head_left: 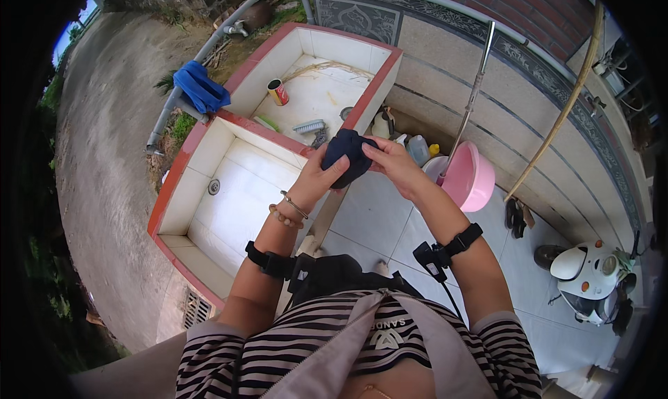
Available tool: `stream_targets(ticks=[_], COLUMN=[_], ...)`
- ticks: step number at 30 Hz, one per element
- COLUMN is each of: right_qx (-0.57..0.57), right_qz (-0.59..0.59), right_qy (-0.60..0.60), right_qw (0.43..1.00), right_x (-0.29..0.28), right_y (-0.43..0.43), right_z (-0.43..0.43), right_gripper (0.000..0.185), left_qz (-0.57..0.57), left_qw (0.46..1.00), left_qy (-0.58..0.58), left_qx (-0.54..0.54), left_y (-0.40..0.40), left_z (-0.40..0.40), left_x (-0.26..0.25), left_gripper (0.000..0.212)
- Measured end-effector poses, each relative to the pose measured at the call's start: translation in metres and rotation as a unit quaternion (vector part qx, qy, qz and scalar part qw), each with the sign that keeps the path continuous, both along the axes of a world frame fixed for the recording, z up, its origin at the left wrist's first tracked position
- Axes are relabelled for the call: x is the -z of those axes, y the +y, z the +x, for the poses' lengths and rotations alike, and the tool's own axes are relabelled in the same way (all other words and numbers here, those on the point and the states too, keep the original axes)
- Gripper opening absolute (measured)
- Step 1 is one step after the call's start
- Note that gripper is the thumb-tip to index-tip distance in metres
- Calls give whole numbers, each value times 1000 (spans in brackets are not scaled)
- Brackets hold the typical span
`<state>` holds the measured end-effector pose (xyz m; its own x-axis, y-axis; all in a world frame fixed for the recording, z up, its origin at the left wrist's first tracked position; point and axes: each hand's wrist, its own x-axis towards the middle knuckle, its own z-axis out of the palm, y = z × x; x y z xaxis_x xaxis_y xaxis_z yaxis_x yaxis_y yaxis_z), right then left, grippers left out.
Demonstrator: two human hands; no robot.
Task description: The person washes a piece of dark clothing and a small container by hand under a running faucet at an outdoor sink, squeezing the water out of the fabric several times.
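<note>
A dark navy bundle of cloth [348, 158] is held up between both hands, in front of the inner edge of a tiled double basin. My left hand [319, 172] grips its left side, thumb lying across the front. On the right side, my right hand [390, 161] pinches the fabric between thumb and fingers. What the folded cloth is cannot be made out. Beyond it, in the far basin [313, 86], lie a scrubbing brush [309, 126], a dark mesh scourer [319, 137] and a green item [267, 123]. A red and yellow can [278, 92] stands there too.
The near basin [250, 174] has a drain [214, 187]. A blue cloth [201, 86] hangs over a pipe by the rim. To the right stand a pink plastic basin [472, 180], a metal pole [472, 96], bottles [417, 149], a bamboo pole [561, 107], dark shoes [515, 219] and a white scooter [587, 274].
</note>
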<state>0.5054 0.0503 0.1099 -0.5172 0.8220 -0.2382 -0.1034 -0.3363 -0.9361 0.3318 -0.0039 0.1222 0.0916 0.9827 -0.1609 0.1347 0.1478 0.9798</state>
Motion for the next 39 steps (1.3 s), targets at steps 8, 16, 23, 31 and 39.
stream_targets(ticks=[8,16,23,31,39], right_qx=[19,-123,-160,-200,-294], right_qz=[-40,22,-14,-23,97], right_qy=[189,217,46,-78,-124], right_qw=[981,968,986,977,943], right_x=[-18,-33,-27,-17,-24], right_y=[3,11,19,17,28], right_z=[75,11,-98,-216,-322], right_gripper=[25,28,27,25,26], left_qz=[-26,79,162,223,204], left_qw=[911,833,666,629,591], left_qy=[-399,-537,-720,-725,-712], left_qx=[-97,-112,-109,-174,-320], left_y=[18,1,-27,-63,-71], left_z=[17,-62,-177,-277,-313], left_x=[0,-13,12,47,68], left_gripper=[45,42,48,49,53])
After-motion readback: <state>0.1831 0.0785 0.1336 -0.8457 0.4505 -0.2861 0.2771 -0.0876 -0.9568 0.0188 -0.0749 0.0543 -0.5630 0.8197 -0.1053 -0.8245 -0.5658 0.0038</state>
